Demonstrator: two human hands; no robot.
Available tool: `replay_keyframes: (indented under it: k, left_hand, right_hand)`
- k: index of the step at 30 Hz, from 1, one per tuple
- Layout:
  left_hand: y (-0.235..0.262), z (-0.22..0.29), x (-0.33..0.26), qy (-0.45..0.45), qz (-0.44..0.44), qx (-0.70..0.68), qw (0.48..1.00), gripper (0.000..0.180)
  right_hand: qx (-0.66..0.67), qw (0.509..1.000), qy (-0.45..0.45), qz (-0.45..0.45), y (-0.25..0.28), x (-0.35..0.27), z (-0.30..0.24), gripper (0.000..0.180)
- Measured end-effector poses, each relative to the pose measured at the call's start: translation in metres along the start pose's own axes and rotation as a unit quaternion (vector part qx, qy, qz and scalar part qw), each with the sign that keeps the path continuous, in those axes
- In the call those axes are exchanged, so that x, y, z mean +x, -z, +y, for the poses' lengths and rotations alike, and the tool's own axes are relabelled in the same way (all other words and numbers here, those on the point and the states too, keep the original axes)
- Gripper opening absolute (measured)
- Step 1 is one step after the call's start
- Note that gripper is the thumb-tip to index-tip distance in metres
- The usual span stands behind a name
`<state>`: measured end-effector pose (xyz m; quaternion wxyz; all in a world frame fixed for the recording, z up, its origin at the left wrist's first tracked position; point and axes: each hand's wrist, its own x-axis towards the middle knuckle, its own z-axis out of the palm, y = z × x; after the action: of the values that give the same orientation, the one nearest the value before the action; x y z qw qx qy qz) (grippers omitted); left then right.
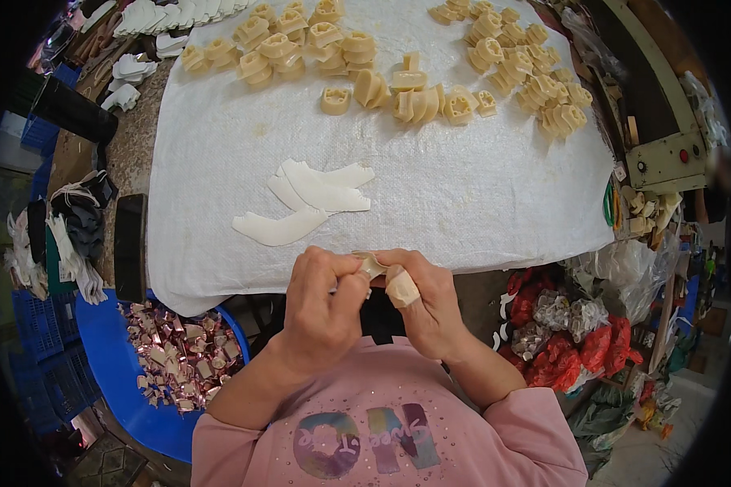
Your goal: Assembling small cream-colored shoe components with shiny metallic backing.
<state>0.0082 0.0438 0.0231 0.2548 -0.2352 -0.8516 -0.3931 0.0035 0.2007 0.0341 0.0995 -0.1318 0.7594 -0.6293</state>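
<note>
My left hand (323,290) and my right hand (427,302) meet at the near edge of the table, fingers closed. Between them they pinch a small curved cream piece (371,265), which looks like a shoe heel cover; fingers hide much of it. A beige wrap covers my right thumb. Just beyond my hands, several flat white curved cut pieces (280,227) lie on the white woven sheet (463,215), some overlapping. Farther back stand many cream moulded shoe heels (335,101), loose and in stacks.
More heels (536,81) are piled at the back right. A blue basin (105,357) of shiny pink pieces stands lower left, below a dark phone-like slab (130,243). Red plastic bags (556,357) crowd the lower right. White cut pieces (175,16) lie at the back left.
</note>
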Motion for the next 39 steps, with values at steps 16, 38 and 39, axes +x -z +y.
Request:
replay_keyframes:
  k: [16, 38, 39]
  left_hand:
    - [0.005, -0.005, 0.002, 0.002, -0.038, -0.169, 0.985, 0.021]
    - [-0.006, 0.0, 0.005, 0.357, 0.033, -0.431, 0.828, 0.009]
    - [-0.006, -0.001, 0.006, 0.369, 0.027, -0.438, 0.819, 0.008]
  right_hand:
    - [0.18, 0.966, -0.059, -0.176, 0.029, 0.034, 0.016, 0.041]
    - [0.061, 0.993, 0.098, 0.024, 0.006, 0.03, 0.024, 0.012]
    - [0.06, 0.993, 0.098, 0.024, 0.008, 0.031, 0.024, 0.012]
